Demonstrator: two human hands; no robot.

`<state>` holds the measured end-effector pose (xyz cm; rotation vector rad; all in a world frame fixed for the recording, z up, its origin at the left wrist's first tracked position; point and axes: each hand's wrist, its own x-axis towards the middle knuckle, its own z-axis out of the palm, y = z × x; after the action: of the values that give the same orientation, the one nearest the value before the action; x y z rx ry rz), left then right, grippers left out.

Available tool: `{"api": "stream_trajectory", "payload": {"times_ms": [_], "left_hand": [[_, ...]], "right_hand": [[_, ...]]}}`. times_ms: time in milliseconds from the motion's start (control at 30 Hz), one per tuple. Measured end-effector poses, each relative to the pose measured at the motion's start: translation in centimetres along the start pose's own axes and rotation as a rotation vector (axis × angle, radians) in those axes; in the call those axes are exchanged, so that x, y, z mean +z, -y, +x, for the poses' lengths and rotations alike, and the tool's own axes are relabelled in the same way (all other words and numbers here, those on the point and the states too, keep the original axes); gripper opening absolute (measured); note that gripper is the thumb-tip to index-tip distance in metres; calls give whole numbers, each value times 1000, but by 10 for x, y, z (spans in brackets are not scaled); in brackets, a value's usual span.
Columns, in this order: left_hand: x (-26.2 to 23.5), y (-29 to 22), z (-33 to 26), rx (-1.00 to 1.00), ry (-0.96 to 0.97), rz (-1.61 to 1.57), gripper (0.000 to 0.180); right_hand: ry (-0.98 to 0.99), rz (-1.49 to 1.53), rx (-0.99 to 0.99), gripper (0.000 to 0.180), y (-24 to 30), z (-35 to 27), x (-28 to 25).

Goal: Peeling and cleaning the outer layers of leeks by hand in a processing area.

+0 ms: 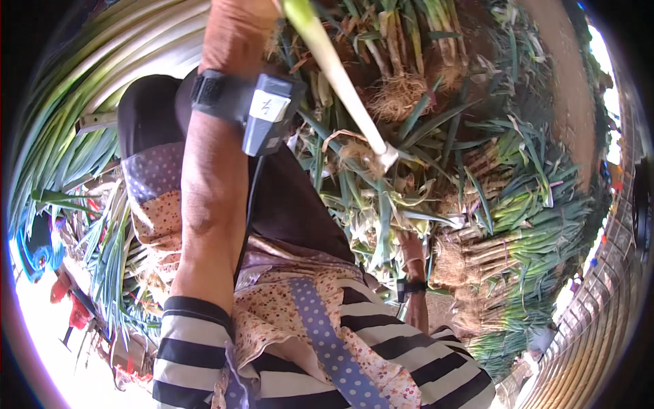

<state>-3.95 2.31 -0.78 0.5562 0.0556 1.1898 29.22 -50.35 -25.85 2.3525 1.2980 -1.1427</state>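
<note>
Bundles of leeks (504, 255) spread down the right side, their leaves ribbon-flat and dark green, their roots (449, 259) tan and hairy. Striped black-and-white cloth (293, 383) covers the person's torso, beneath a thin, crumpled floral apron (266, 324) with a blue polka-dot band (327, 347). A single leek (340, 82) slants above the leafy litter (364, 228), to the right of the left wrist: slim, smooth and straight, pale green fading to white, with a flared root end (388, 158). The left hand (238, 24) is cut off by the upper edge, so its grip cannot be told. A boxy grey device (266, 119) is strapped at that wrist. The right hand (410, 247) shows partly among leaves, its grip likewise unclear.
</note>
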Motion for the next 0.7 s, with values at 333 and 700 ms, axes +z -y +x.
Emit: {"api": "stream_trajectory", "payload": {"times_ms": [333,700], "left_hand": [[-11,11,7,71,-273,-4,70],[-12,35,3,-44,-359,68,35]], "right_hand": [[-37,1046,-271,32,240,11,-152],[-552,950,-330,31,315,-100,-184]]}}
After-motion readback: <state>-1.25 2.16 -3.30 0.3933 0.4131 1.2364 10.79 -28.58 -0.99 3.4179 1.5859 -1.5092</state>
